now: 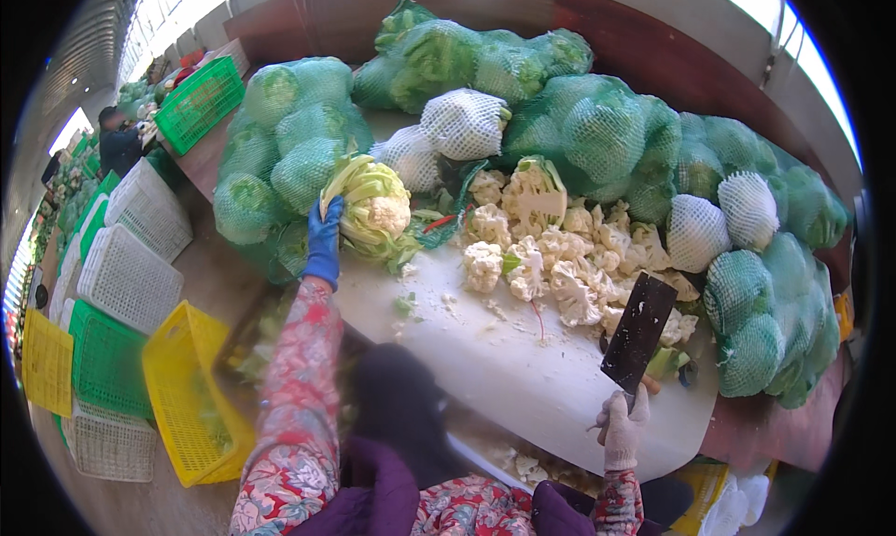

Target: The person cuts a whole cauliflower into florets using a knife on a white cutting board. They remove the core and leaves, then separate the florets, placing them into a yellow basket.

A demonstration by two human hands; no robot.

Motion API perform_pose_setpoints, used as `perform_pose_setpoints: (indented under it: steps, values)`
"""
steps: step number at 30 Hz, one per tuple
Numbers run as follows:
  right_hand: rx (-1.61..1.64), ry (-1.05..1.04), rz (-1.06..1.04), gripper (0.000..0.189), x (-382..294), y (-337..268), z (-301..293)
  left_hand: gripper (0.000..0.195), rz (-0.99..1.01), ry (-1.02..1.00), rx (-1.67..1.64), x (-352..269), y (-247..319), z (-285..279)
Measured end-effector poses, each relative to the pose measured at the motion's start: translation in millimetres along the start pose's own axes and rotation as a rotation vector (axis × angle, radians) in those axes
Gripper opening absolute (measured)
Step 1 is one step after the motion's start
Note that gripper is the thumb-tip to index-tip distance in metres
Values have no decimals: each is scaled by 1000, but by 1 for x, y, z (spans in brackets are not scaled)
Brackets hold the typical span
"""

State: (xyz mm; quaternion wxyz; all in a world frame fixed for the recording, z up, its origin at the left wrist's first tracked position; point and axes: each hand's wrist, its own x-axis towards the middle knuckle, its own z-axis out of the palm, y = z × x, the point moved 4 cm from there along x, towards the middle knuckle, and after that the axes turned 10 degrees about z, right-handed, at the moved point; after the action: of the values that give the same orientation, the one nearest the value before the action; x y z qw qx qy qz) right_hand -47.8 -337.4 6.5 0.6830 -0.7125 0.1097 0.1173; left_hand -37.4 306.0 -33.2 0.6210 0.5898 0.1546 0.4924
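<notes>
My left hand [325, 238], in a blue glove, grips a leafy cauliflower head [371, 203] from its left side, over the left part of the white work surface [448, 340]. In a pale knit glove, my right hand [625, 424] holds a cleaver [640, 332] by its handle. The cleaver's broad dark blade points away from me and bears small white crumbs. Cut cauliflower florets [553, 256] lie heaped behind the blade and across the middle. A large cut piece [535, 194] at the back shows its stalk face.
Green net sacks of cauliflower [588, 127] ring the table's far side. White foam-netted heads [463, 124] sit among them. A yellow crate [189, 396] and white crates [131, 270] stand on the floor at left. Another person [120, 140] is far left.
</notes>
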Motion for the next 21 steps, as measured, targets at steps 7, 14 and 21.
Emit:
perform_pose_setpoints:
  steps: [7, 14, 21]
  values:
    - [-48, 24, 59, 25, -2, 5, -9, 63, 1035, -295, 827, -25, 118, 172]
    - [-12, -7, 19, 29, -7, 10, -24, 81, 1298, -1288, 1242, -94, 81, 374]
    - [52, -38, 19, 30, -5, 17, -35, 53, 1173, -1624, 1414, -83, 35, 425]
